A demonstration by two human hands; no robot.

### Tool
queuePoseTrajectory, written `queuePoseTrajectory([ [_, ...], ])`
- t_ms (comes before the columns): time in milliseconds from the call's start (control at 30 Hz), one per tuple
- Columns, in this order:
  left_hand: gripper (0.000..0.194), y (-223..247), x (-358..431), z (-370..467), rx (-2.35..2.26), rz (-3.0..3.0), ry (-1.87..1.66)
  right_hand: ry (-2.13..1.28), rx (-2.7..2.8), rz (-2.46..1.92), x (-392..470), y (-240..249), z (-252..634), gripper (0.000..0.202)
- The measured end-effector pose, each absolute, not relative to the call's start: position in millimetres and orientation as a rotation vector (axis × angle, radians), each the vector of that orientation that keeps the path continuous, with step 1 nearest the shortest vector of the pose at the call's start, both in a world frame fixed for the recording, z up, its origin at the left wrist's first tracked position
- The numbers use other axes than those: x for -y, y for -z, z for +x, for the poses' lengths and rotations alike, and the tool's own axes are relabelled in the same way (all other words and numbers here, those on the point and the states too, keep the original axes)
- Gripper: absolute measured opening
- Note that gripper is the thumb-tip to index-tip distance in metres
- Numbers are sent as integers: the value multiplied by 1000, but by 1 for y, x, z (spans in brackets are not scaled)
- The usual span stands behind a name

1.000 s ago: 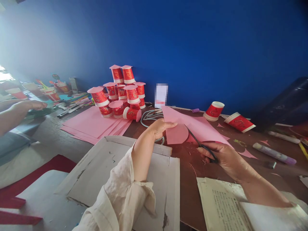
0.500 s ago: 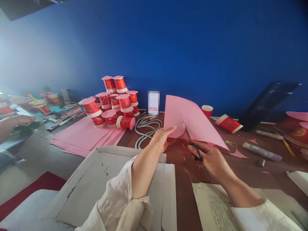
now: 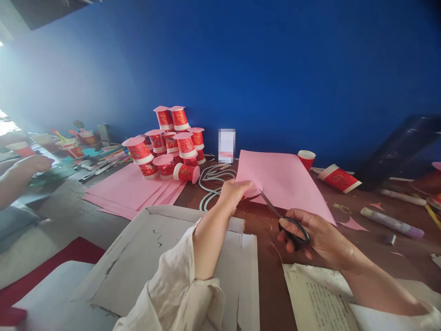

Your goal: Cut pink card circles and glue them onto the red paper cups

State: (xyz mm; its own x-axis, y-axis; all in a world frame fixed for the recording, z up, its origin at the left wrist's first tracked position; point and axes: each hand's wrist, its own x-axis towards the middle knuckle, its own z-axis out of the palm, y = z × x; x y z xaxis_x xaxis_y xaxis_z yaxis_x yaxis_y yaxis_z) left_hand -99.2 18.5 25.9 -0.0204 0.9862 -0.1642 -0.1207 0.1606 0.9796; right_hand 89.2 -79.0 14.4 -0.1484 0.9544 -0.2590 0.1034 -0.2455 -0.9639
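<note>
Large pink paper sheet (image 3: pixel 280 177): one, right of centre in the frame, above the brown table (image 3: pixel 270 276); near left corner in the person's grasp.
Left hand (image 3: pixel 236 193): centre of the frame; thumb above and fingers below, pinching that corner.
Black-handled scissors (image 3: pixel 270 204): one pair, just right of centre; blade tips at the sheet's near edge, just beside the left thumb; whether the blades stood apart could not be told.
Right hand (image 3: pixel 306 234): lower right of centre; thumb and fingers wrapped round the scissor handles.
Step in hand: by judgement, cutting into the sheet from its near edge.
Next move: judged to call for a steady pinch, the sheet fed toward the blades, and the left thumb kept clear of them.
Red paper cups with pink paper tops (image 3: pixel 186 146): piled left of centre, one on its side.
Flat stack of pink paper (image 3: pixel 120 188): left, in front of the cups.
Pink paper scraps (image 3: pixel 353 224): right.
Purple-and-white tube (image 3: pixel 392 222): right, near the scraps.
Shallow white cardboard tray (image 3: pixel 138 257): lower left, under the left forearm.
Co-worker's hand (image 3: pixel 36 165): far left; its grip could not be told.
</note>
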Motion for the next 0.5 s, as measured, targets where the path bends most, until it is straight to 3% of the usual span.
queuePoseTrajectory([
  [267,34,-18,-29,-108,-1148,993,-1119,-1582,1319,-1523,79,-28,108,57],
  [500,36,-18,-31,-107,-1174,1015,-1133,-1648,1166,-1265,76,-23,114,51],
])
